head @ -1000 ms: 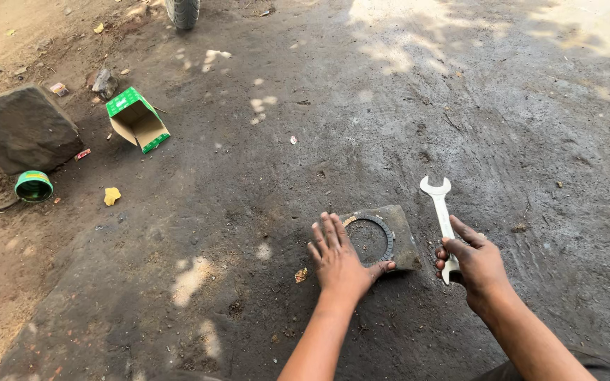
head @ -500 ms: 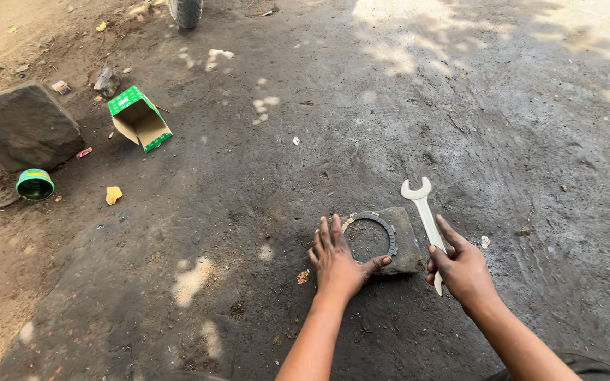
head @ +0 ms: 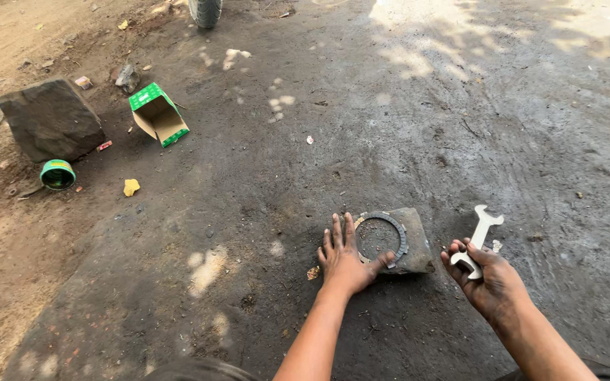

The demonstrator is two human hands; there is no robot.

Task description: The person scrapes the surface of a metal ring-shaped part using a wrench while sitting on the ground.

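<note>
Flat toothed metal ring [head: 380, 237] on small grey stone slab [head: 415, 248], left hand [head: 344, 255] on ring's left edge, right hand [head: 490, 277] right of slab gripping pale double-ended open spanner [head: 479, 236], open green cardboard box [head: 158, 114] far left behind, large dark rock [head: 51, 118] left of box, green round tin [head: 58, 173] before rock.

You've got one cam only, worn on your head, tilted down and fwd over the dark oily dirt ground [head: 262, 212]. Your forearms enter from the bottom edge, so the near ground sits close. Far edge reaches a black rubber tyre [head: 205, 10] at top. No 2nd view, so nothing's shared.
</note>
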